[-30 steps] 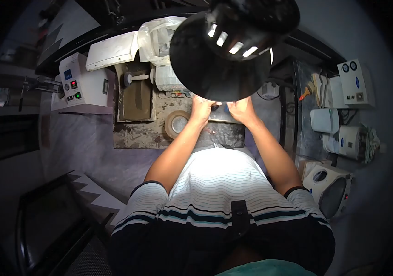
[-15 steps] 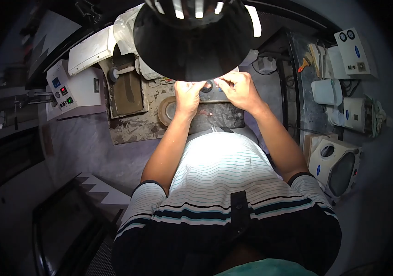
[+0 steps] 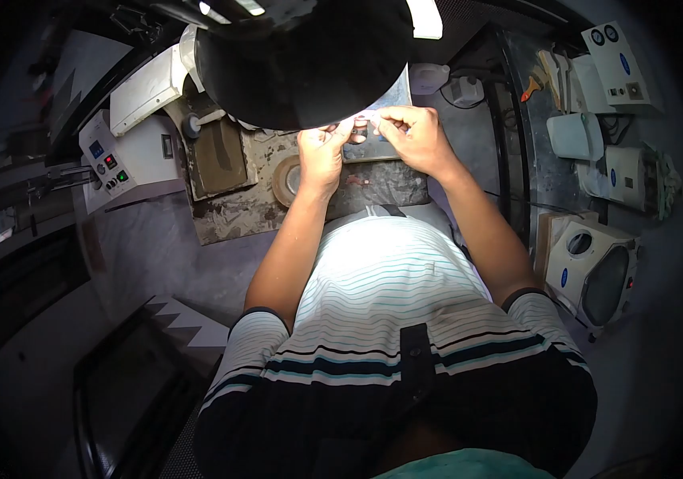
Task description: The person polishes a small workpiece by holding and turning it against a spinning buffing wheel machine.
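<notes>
Close together under a large black lamp hood (image 3: 301, 72), both my hands are closed at the fingertips. My left hand (image 3: 322, 160) pinches with thumb and fingers, partly covered by the hood's lower edge. Just to its right, my right hand (image 3: 421, 144) pinches a small pale piece (image 3: 372, 116) between thumb and forefinger. Glare and size hide what this piece is, and whether the left fingers also grip it cannot be told. Below the hands lies a blue-grey flat plate (image 3: 377, 149) on the stained bench (image 3: 234, 219).
A round pale-rimmed dish (image 3: 279, 185) stands left of my left wrist. Further left are a brown-filled tray (image 3: 250, 180) and a white control box (image 3: 130, 160) with lit buttons. On the right-hand bench, white machines (image 3: 589, 271) stand near an orange-handled brush (image 3: 531, 88).
The view has shifted slightly, with the lamp hood now further left and higher. More of the blue-grey plate shows beside my right hand. Both hands keep their pinch.
</notes>
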### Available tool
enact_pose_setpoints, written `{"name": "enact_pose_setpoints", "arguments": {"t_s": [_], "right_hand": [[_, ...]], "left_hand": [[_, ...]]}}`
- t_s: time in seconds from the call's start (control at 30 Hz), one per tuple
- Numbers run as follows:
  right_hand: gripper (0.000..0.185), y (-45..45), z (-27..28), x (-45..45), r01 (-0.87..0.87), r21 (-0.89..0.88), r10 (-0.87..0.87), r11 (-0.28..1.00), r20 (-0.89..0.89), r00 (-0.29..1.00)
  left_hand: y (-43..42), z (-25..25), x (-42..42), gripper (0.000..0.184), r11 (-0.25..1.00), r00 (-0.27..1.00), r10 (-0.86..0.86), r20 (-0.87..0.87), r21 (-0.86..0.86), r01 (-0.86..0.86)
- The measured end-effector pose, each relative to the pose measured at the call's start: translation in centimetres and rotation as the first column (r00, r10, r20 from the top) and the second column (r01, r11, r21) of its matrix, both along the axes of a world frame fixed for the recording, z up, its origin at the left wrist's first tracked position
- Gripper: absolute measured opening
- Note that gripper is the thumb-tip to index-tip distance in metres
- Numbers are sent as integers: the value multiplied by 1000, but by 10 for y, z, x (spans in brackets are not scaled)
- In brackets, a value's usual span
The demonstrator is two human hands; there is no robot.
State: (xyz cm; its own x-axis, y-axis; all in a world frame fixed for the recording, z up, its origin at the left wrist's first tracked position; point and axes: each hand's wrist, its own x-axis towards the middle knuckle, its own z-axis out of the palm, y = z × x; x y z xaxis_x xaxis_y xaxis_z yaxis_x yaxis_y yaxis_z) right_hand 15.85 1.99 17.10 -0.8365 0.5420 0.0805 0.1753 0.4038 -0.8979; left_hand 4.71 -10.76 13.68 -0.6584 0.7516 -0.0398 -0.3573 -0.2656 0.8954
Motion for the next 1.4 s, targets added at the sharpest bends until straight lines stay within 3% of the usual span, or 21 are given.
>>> {"name": "enact_pose_setpoints", "arguments": {"t_s": [0.23,0.3,0.6,0.7,0.83,0.9,0.97,1.07,1.2,1.3,1.4], "right_hand": [[17,5,-6,4,-10,-46,11,999,14,1000],[20,3,-5,4,5,-155,-12,988,-47,999],[23,9,-20,8,-30,-109,26,994,-40,999],[24,13,-43,7,34,-89,-39,996,-59,997],[19,30,-94,-1,106,-127,-112,986,-37,993],[18,42,-113,-6,20,8,-20,1000,46,999],[21,52,-128,-13,43,-12,-42,999,82,996],[20,66,-134,-21,30,-18,-26,999,187,982],[18,77,-140,-33,-17,43,11,999,146,989],[17,83,-131,-36,-56,-25,61,998,236,970],[17,89,-136,-38,-73,-47,81,996,217,973]], "left_hand": [[4,-1,3,16,999,1000,-10,-11,-37,9],[5,-2,4,16,999,1000,-10,-18,-40,10],[15,-14,4,14,994,1000,-9,-24,-109,7],[24,-33,4,13,988,1000,-26,16,-151,28],[47,-80,-1,12,979,968,-78,239,-167,120],[61,-103,-2,12,973,937,-43,347,-197,117],[74,-116,-1,13,969,925,-10,381,-226,104],[87,-125,1,13,968,903,57,425,-246,54],[95,-125,-3,12,964,887,141,440,-266,-21],[98,-121,-5,13,963,872,161,462,-267,-37],[101,-120,-4,11,963,846,181,502,-264,-49]]}}
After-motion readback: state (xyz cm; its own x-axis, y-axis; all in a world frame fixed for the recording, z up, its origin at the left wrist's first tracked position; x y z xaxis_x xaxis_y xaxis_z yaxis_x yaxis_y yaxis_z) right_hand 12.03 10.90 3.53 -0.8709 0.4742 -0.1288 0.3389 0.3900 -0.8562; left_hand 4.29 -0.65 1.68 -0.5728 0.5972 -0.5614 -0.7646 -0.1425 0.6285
